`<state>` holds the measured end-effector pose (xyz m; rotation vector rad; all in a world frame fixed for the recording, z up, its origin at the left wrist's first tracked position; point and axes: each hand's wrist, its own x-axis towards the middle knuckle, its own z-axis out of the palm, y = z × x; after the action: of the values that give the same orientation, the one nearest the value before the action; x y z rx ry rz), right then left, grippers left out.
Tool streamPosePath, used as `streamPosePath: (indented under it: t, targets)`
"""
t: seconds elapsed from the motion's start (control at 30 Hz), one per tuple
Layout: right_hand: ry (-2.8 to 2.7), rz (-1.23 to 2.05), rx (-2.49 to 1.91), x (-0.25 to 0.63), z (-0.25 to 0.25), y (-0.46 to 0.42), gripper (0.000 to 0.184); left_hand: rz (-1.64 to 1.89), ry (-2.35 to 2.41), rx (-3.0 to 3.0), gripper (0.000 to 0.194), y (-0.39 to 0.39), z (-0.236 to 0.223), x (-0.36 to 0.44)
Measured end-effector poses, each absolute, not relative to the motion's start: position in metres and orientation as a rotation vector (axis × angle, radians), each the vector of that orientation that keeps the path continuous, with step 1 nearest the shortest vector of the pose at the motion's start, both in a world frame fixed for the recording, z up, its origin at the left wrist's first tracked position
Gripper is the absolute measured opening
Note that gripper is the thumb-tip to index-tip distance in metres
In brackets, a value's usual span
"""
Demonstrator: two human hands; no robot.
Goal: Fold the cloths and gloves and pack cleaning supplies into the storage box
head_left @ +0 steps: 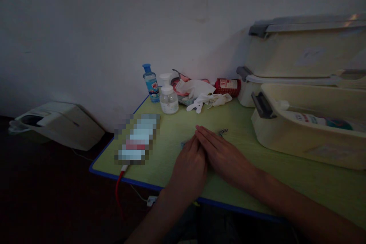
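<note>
Over the front part of the green table [160, 167], my left hand [190, 166] and my right hand [221, 152] meet at the fingertips. Both have their fingers stretched out and laid side by side, backs of the hands facing up. The palms and whatever lies under them are hidden. A small bluish patch [183, 144] shows beside my left fingers; its kind cannot be made out. Just beyond my right hand there is a small black-and-white patterned strip [223, 133] on the tabletop.
A blurred-out phone [140, 137] with a red cable [117, 190] lies left. Behind stand a blue bottle [152, 85], a pump bottle [168, 101], white gloves [208, 101] and a red can [228, 87]. Cream storage boxes [303, 145] fill the right; a white bin [65, 122] is on the floor.
</note>
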<state>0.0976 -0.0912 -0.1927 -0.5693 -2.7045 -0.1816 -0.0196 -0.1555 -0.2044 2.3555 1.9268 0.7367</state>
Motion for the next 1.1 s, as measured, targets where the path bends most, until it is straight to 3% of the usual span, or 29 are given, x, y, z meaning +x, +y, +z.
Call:
streamPosePath:
  t: [0.13,0.3,1.1]
  targets:
    - [-2.805,0.015,-0.644,0.097,-0.201,-0.085,0.050,0.515,2.068,2.427,0.045,-0.151,-0.216,-0.023]
    - [-2.863,-0.012,-0.703,0.099,-0.204,-0.080,0.051,0.401,2.063,2.480,0.046,-0.154,-0.217,-0.027]
    - [-2.915,-0.087,-0.787,0.113,-0.204,-0.054,0.068,0.457,1.986,2.452,0.055,-0.162,-0.215,-0.045]
